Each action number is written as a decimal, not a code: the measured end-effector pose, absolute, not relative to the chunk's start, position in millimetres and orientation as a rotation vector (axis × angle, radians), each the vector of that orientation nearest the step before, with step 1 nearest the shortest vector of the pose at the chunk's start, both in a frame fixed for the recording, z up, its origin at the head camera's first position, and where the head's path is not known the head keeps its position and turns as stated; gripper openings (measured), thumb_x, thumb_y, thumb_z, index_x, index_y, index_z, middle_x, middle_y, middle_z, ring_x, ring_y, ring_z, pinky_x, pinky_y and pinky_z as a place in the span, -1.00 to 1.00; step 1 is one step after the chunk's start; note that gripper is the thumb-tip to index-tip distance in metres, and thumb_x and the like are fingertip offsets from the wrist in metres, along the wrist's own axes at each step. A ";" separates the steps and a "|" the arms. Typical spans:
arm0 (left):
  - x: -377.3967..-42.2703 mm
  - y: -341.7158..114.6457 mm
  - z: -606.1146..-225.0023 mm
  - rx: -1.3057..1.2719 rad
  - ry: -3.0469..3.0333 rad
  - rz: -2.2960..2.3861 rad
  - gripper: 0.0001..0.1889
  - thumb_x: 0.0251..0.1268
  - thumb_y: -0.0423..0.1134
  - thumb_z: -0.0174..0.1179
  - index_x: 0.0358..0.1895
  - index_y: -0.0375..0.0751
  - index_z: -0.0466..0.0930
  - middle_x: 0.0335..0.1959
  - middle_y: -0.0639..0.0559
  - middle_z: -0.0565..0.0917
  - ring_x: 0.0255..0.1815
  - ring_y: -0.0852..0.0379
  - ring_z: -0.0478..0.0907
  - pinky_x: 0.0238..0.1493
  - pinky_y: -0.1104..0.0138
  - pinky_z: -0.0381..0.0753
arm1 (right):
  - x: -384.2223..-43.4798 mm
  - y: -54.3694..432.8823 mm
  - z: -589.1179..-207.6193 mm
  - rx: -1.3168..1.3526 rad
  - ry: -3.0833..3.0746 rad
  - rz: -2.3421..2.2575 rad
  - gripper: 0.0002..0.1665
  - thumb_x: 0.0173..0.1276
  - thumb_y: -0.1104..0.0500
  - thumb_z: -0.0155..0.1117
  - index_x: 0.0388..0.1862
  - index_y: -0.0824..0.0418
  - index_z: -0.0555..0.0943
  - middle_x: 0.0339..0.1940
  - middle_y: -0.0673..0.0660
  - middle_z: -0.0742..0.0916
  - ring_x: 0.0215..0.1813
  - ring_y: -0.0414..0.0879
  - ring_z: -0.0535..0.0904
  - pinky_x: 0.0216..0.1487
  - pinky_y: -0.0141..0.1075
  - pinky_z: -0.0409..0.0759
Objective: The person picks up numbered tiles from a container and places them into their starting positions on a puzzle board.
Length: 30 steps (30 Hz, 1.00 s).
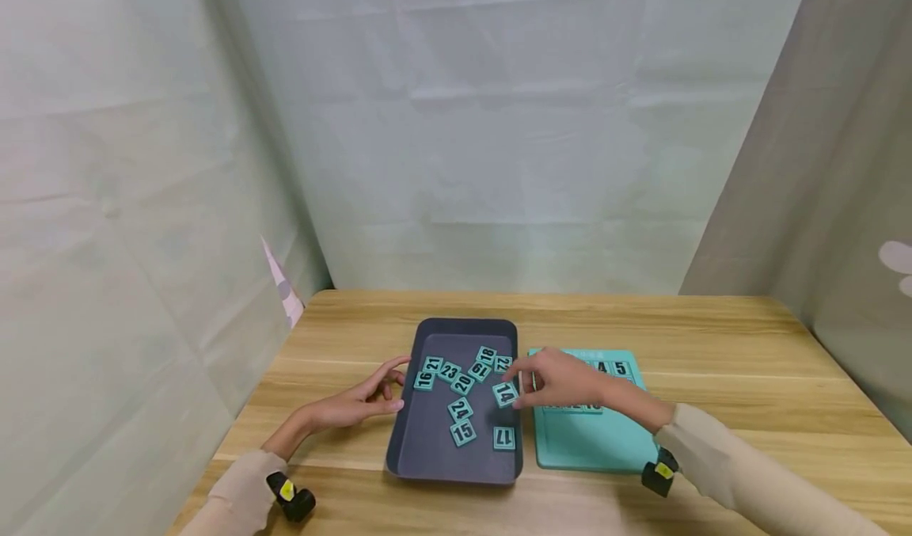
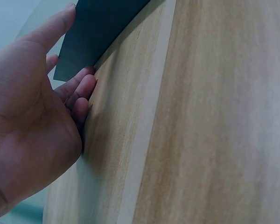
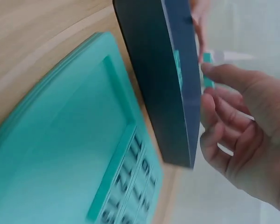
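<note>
My right hand (image 1: 559, 378) is over the right side of a dark grey tray (image 1: 427, 457), pinching a teal number tile (image 1: 506, 394) marked 14 between thumb and fingers. In the right wrist view that tile (image 3: 208, 70) shows edge-on at the fingertips, above the tray's rim. The left hand (image 1: 354, 400) rests at the tray's left wall, its fingers loosely bent; in the left wrist view its thumb and fingertips are against the dark wall (image 2: 91, 35). Other number tiles lie scattered in the tray, among them 15 (image 1: 463, 432) and 17 (image 1: 503, 439).
Right of the tray lies a teal number board (image 1: 591, 445), partly hidden under the right hand and forearm. Rows of tiles (image 3: 126, 182) fill its far part; its near part is bare. Both stand on a wooden table (image 1: 720, 346), with hanging cloth (image 1: 463, 124) behind.
</note>
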<state>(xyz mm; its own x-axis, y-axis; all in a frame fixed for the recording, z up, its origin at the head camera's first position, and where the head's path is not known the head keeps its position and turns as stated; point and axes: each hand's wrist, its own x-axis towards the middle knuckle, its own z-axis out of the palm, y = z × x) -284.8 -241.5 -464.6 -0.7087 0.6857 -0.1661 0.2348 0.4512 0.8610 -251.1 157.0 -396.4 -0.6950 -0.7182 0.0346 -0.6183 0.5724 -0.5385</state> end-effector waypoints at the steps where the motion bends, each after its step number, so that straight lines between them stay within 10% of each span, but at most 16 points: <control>1: -285.2 -241.5 -464.7 0.768 2.205 1.197 -0.22 0.60 -0.10 0.09 0.66 0.19 -0.19 0.36 -0.20 0.24 0.13 -0.03 0.28 0.04 0.37 0.30 | -250.2 165.2 -396.6 -1.116 2.590 -0.826 -0.61 0.34 0.07 0.48 0.11 0.14 0.71 -0.54 -0.17 0.66 -0.52 -0.37 0.50 -0.41 -0.44 0.52; 30: -287.6 -243.9 -467.1 0.772 2.211 1.200 -0.21 0.60 -0.10 0.08 0.67 0.14 -0.21 0.35 -0.20 0.23 0.10 0.03 0.30 0.03 0.38 0.29 | -214.3 290.7 -436.0 -1.215 2.457 -0.892 -0.62 0.37 0.21 0.42 0.12 0.31 0.65 -0.45 -0.05 0.72 -0.40 -0.47 0.52 -0.42 -0.44 0.58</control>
